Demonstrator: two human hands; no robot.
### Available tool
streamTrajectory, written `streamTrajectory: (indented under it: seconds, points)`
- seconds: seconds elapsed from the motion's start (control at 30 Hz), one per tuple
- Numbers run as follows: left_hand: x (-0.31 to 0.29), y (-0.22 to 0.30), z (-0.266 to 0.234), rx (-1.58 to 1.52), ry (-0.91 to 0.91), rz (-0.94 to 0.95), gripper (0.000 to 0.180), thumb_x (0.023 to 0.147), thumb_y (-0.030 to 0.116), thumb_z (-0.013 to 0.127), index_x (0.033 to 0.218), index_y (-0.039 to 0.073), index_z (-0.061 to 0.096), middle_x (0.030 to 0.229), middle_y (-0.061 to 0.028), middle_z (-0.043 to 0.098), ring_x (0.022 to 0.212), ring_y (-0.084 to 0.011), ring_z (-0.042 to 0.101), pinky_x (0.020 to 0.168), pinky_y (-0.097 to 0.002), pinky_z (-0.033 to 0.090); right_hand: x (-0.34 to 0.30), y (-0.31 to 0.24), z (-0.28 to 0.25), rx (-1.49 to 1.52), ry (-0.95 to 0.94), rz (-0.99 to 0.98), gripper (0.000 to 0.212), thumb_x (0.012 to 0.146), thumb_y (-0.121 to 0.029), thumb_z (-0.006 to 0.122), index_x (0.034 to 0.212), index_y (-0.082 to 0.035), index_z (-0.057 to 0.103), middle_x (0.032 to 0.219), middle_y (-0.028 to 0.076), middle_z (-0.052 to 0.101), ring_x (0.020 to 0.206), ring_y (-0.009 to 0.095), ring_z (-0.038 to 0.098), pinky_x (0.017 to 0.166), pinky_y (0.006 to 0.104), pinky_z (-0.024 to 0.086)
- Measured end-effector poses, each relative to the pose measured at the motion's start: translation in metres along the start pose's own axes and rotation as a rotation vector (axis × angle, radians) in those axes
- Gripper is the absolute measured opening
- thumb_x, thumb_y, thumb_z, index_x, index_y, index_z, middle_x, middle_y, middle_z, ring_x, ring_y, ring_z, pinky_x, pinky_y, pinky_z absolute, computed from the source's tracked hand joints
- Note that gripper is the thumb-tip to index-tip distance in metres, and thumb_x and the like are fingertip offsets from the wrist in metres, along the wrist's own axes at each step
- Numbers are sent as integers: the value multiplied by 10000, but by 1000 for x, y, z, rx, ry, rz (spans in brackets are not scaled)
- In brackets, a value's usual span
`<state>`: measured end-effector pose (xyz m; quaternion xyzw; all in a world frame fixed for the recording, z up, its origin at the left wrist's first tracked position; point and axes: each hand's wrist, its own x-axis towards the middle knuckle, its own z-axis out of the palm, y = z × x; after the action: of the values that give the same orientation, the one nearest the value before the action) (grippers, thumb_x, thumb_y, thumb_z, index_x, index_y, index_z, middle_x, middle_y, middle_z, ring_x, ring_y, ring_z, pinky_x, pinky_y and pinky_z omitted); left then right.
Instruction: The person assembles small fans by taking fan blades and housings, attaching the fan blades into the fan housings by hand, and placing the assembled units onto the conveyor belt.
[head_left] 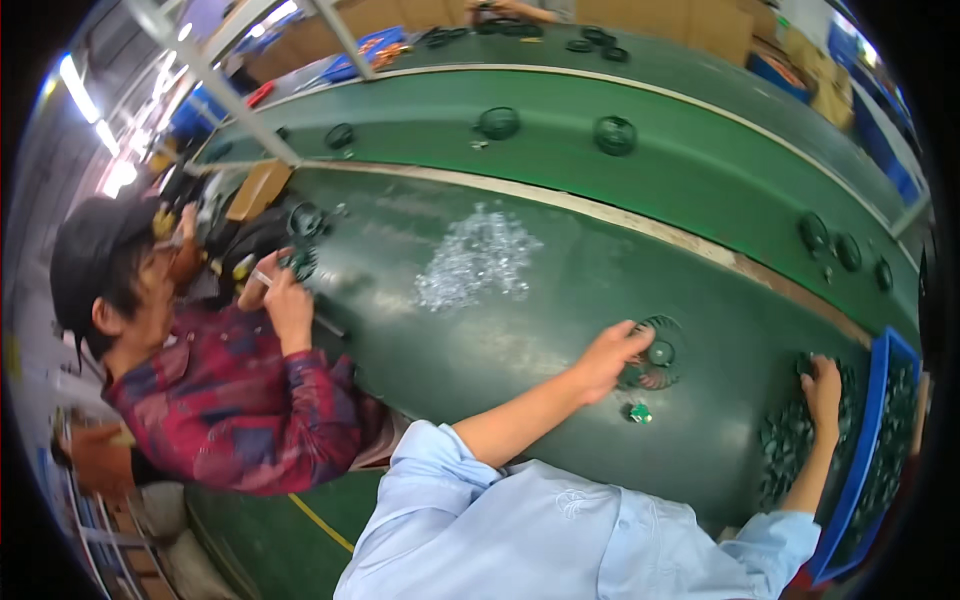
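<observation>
The left hand (605, 362) grasped the round part (660, 353) at its left edge, with the thumb over the rim. The round part was located over the bench (560, 430), in front of the wearer; whether its underside touched the surface, I could not tell from where I stood. A small green piece (640, 412) lay on the bench just below the round part, apart from the left hand.

The right hand (822, 395) was positioned at the far right, fingers bent at the upper end of a heap of dark pieces (785, 440). Whether it gripped a piece or only touched one, I could not tell. The heap lay directly beside a blue bin (862, 455), which contained more dark pieces.

A pile of clear pieces (480, 258) occupied the middle of the bench, well apart from both hands. Behind a pale strip (600, 205), a green belt (700, 150) carried dark rings (614, 135), spaced apart. To the left, a co-worker (250, 400) in a plaid shirt and dark cap held a dark toothed part (300, 264) in front of the chest
</observation>
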<state>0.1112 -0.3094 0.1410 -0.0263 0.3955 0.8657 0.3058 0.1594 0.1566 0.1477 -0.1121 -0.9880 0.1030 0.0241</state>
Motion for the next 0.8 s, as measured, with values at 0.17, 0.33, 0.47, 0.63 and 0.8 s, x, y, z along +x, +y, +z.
streamTrajectory:
  seconds: [0.17,0.33,0.47,0.63,0.8]
  points:
    - [-12,8,-18,2,-133,-44,278,931,171,651,1155,28,570,979,-42,624,786,-128,613,610,-273,514,-4,-125,6,498,194,-241,244,851,-88,687,1052,19,602,792,32,516,676,93,489,588,248,433]
    - [-9,4,-18,-99,-37,-14,391,892,135,688,1218,0,519,976,-83,629,808,-162,646,654,-306,549,-18,-195,32,220,96,-475,294,785,-70,692,1050,29,611,891,146,603,763,285,589,706,343,484]
    - [4,-3,-10,48,16,131,348,883,113,672,1168,-22,524,950,-78,626,746,-153,649,637,-292,560,-11,-165,49,427,103,-345,349,859,-30,661,1187,47,570,1085,135,612,908,233,612,840,306,496]
    - [2,-8,-5,193,87,189,356,959,405,576,987,50,599,746,20,529,593,-55,481,478,-243,386,-46,-263,13,390,67,-667,377,843,-22,655,1209,1,569,939,111,519,716,216,543,559,310,438]
    - [-9,-9,-1,194,185,214,356,955,389,585,955,33,582,744,6,513,644,-60,468,529,-259,390,-38,-290,39,286,131,-794,381,847,-25,645,1215,-1,552,940,106,490,624,205,503,511,304,404]
